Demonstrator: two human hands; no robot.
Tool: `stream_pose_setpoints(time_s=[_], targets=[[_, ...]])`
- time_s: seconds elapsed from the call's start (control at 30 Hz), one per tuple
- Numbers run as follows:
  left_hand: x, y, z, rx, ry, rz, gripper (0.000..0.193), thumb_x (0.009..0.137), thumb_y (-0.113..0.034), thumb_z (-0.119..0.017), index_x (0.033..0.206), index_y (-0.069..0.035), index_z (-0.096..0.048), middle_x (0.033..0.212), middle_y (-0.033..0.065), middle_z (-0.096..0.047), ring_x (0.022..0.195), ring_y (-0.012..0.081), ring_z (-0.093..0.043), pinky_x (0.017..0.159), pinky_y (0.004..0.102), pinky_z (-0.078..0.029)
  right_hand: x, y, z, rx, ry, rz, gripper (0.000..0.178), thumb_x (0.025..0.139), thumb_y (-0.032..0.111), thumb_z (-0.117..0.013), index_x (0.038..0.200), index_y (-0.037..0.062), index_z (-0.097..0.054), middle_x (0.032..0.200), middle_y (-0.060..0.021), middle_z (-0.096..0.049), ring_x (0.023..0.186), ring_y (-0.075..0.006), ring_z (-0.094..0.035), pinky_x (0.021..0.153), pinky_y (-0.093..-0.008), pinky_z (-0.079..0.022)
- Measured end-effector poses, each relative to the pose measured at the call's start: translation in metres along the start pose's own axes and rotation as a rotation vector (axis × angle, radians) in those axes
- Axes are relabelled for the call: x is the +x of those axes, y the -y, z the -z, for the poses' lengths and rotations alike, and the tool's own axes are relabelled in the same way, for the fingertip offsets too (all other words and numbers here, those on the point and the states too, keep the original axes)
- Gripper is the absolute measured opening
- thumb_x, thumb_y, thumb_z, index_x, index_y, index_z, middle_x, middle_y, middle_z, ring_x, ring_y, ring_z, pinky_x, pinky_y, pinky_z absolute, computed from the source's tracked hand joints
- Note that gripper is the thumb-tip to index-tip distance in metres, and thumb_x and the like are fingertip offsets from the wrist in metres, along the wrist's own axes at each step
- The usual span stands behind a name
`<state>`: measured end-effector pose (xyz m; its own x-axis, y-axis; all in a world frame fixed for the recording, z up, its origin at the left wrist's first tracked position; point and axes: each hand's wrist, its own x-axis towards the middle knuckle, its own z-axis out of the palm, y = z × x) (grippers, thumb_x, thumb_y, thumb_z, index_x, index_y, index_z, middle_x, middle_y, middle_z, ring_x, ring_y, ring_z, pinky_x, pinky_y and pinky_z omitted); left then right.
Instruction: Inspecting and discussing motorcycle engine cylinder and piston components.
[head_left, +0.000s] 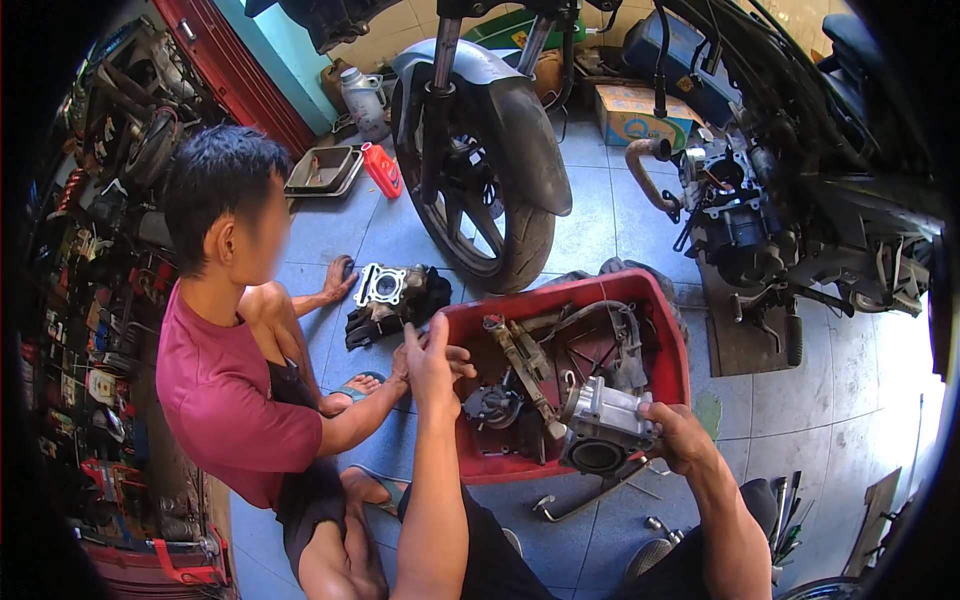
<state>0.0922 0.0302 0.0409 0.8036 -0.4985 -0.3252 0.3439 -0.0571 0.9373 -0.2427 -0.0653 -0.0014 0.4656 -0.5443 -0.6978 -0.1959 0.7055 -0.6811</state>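
Note:
My right hand (682,436) grips a silver engine cylinder block (612,408) by its right side, thumb on top. The block is tilted, its dark round bore facing me, and is held over the front right of a red plastic tub (672,350). My left hand (434,368) is raised at the tub's left edge, thumb up and fingers stretched out, with nothing seen in it. Just behind it, partly hidden, is a co-worker's hand (402,362). Beyond lies another engine part with a pale gasket-like face (383,287) on a black cloth (372,325).
Inside the tub lie a carburetor-like part (492,404) and several metal parts. A co-worker in a maroon shirt (215,400) squats at left. A motorcycle front wheel (520,235) stands behind the tub. An opened engine (735,195) is at right, a red bottle (382,170) at back left.

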Motion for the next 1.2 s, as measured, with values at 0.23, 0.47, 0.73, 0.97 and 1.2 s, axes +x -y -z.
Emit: stream_pose_setpoints(time_s=[0.23,0.47,0.73,0.97,1.2], targets=[[-0.006,-0.002,-0.01,0.016,0.002,0.001,0.109,0.09,-0.034,-0.071,0.157,-0.006,0.009,0.066,0.0112,-0.059,0.041,0.0156,-0.051,0.039,0.0285,-0.043,0.004,-0.007,0.001,-0.075,-0.01,-0.002,0.041,0.087,0.029,-0.066,0.099,-0.0105,-0.063,0.081,-0.0133,-0.065,0.057,-0.0191,-0.061,0.05,-0.0324,-0.05],[-0.006,-0.001,-0.009,0.014,0.047,0.017,0.113,0.089,-0.034,-0.073,0.156,-0.006,0.014,0.066,0.0111,-0.058,0.041,0.0155,-0.05,0.039,0.0277,-0.042,0.004,-0.007,-0.002,-0.056,0.017,0.002,0.039,0.088,0.028,-0.066,0.099,-0.0102,-0.063,0.082,-0.0139,-0.065,0.059,-0.0198,-0.062,0.051,-0.034,-0.052],[-0.019,0.024,-0.025,0.395,0.404,-0.012,0.029,0.09,-0.029,-0.072,0.097,-0.001,-0.069,0.073,0.004,-0.064,0.06,0.0102,-0.058,0.054,0.0265,-0.048,0.0,-0.005,-0.005,-0.029,0.004,-0.026,0.04,0.086,0.03,-0.066,0.098,-0.008,-0.063,0.079,-0.0128,-0.065,0.057,-0.0198,-0.062,0.051,-0.0332,-0.052],[-0.052,0.04,-0.053,0.606,0.741,0.013,0.041,0.094,-0.034,-0.068,0.113,0.003,-0.068,0.099,0.0112,-0.072,0.091,0.017,-0.066,0.081,0.0308,-0.051,-0.007,0.005,-0.006,0.023,-0.074,-0.023,0.037,0.085,0.034,-0.067,0.091,-0.0027,-0.063,0.07,-0.0068,-0.059,0.05,-0.0147,-0.05,0.047,-0.0308,-0.04],[-0.052,0.041,-0.055,0.557,0.806,-0.004,0.043,0.094,-0.032,-0.07,0.115,0.004,-0.066,0.106,0.0135,-0.07,0.097,0.0188,-0.064,0.085,0.0322,-0.05,-0.011,0.007,-0.006,0.073,-0.104,-0.004,0.041,0.084,0.037,-0.067,0.09,-0.0036,-0.065,0.067,-0.0063,-0.057,0.051,-0.016,-0.047,0.049,-0.0331,-0.038]])
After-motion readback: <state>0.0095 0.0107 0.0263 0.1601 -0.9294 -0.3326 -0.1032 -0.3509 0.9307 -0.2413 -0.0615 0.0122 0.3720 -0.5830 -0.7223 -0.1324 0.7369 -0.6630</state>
